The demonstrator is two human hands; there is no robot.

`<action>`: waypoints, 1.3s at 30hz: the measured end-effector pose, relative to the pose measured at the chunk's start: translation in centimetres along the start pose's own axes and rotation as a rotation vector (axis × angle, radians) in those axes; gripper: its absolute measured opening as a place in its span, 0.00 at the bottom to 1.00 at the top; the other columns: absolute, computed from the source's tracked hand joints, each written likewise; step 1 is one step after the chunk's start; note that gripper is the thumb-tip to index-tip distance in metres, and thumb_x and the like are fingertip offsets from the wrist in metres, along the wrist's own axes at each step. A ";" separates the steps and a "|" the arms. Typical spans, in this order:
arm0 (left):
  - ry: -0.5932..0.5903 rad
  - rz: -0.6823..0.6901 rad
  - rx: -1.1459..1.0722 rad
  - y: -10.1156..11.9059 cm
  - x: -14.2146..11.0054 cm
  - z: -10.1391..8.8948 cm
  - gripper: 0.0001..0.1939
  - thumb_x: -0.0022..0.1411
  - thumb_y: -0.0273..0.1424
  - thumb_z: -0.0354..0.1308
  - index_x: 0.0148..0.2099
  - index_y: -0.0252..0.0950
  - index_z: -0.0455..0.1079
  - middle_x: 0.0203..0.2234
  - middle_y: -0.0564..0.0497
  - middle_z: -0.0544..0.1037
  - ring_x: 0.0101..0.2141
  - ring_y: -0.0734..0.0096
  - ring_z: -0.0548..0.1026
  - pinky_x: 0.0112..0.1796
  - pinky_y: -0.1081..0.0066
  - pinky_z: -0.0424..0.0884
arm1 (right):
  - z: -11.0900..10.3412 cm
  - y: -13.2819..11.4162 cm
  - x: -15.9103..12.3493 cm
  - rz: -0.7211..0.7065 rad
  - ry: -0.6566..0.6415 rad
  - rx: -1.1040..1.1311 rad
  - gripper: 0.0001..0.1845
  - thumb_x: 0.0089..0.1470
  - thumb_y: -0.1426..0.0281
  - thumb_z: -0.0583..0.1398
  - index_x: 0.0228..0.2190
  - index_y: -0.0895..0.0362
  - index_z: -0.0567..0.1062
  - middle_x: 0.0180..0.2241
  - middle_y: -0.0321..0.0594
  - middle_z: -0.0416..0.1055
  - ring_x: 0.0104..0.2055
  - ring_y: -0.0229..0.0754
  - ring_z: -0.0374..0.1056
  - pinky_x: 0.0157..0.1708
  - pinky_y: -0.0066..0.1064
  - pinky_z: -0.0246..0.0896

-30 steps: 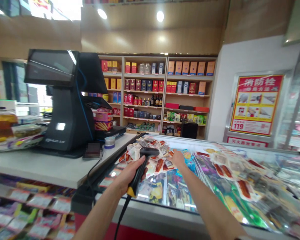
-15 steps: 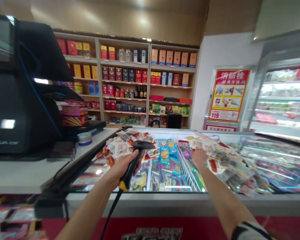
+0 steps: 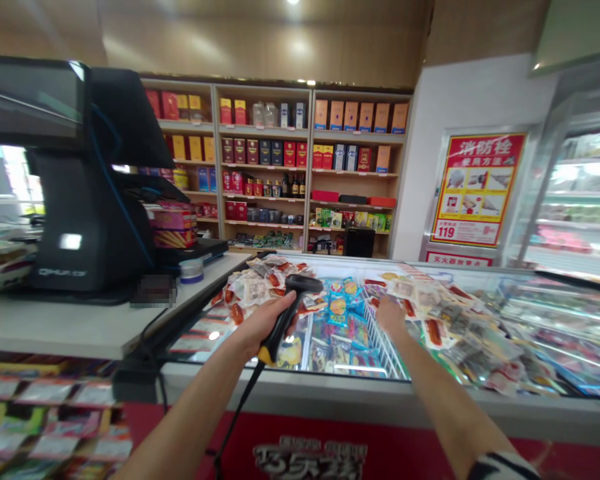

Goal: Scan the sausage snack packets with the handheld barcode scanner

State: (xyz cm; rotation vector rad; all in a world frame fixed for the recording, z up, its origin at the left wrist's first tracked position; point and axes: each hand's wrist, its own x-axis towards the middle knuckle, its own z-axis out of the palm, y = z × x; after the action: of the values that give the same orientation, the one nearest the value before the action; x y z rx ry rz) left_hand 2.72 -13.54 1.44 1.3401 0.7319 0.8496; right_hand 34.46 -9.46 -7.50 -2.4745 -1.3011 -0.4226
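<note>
Lately, in the head view, the right hand [image 3: 391, 317] had crossed from the left-hand heap of clear-wrapped brown sausages and pale snacks [image 3: 253, 290] to the near left edge of the right-hand heap of clear and silvery packets [image 3: 475, 327], then drawn slightly back, so a sausage packet [image 3: 407, 307] showed beside it. Its fingers were partly hidden, and I could not tell whether they pinched anything. The left hand [image 3: 267, 320] stayed wrapped round the handle of the black handheld scanner with yellow trim [image 3: 304, 285], whose head hung by the left heap, above the glass-topped freezer with a grey rim [image 3: 340, 387]. That shift seemed to put the reaching hand well apart from the scanner.
</note>
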 end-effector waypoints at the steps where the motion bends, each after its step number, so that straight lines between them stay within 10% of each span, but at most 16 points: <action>1: 0.000 0.005 -0.003 0.2 -0.3 -0.2 0.18 0.49 0.44 0.51 0.25 0.31 0.63 0.16 0.52 0.69 0.15 0.80 0.65 0.16 0.78 0.58 | -0.1 -0.6 -0.3 -0.006 0.021 0.009 0.14 0.50 0.74 0.45 0.37 0.63 0.65 0.32 0.50 0.69 0.37 0.46 0.65 0.35 0.36 0.54; 20: 0.048 0.038 -0.071 0.6 -2.5 -3.6 0.19 0.47 0.45 0.52 0.27 0.31 0.63 0.16 0.53 0.68 0.14 0.80 0.65 0.16 0.79 0.57 | -2.1 -12.3 -2.4 -0.278 0.198 0.243 0.16 0.51 0.63 0.49 0.39 0.59 0.63 0.33 0.42 0.67 0.36 0.41 0.63 0.31 0.26 0.51; 39: 0.150 0.020 -0.103 0.6 -0.4 -3.7 0.15 0.49 0.41 0.53 0.28 0.32 0.62 0.16 0.53 0.69 0.14 0.80 0.64 0.15 0.79 0.59 | -1.0 -16.8 -1.0 -0.068 0.086 0.492 0.23 0.46 0.59 0.52 0.42 0.60 0.63 0.34 0.47 0.67 0.38 0.44 0.63 0.33 0.29 0.54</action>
State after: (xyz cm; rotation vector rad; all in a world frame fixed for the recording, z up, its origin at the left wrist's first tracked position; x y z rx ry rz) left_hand -0.68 -11.99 1.63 1.2028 0.7810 0.9988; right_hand 19.84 -1.55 -4.73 -1.9887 -1.2756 -0.1909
